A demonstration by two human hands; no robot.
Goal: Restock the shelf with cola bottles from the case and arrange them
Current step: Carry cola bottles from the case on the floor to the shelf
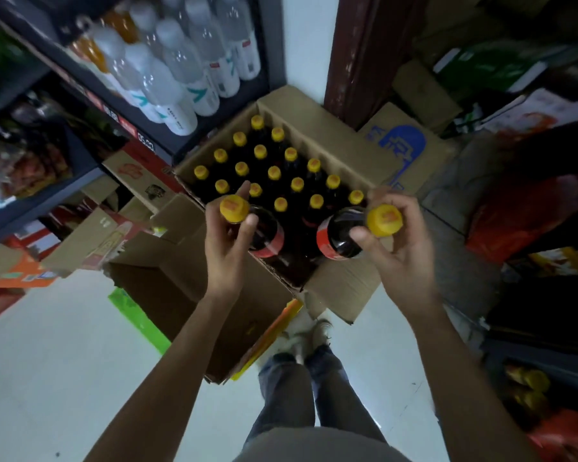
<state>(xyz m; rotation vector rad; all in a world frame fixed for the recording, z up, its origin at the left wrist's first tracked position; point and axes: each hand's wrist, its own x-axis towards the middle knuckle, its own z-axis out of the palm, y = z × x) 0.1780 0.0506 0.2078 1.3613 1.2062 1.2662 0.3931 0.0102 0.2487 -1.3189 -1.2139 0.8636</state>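
Each hand holds one cola bottle just above the near end of the open cardboard case: the left hand pinches the left bottle by its yellow cap, the right hand likewise the right bottle. With the fingers clamped only around cap and neck, a heavy bottle could swing, slip and drop onto the packed bottles below, or knock the shelf at far left.

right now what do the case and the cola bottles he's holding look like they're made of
The case looks like plain brown corrugated cardboard, matte, with creased, folded-out flaps. The two cola bottles, one in the left hand and one in the right hand, seem to be clear glossy plastic: light glints on their dark shoulders. Their yellow caps look like matte plastic.
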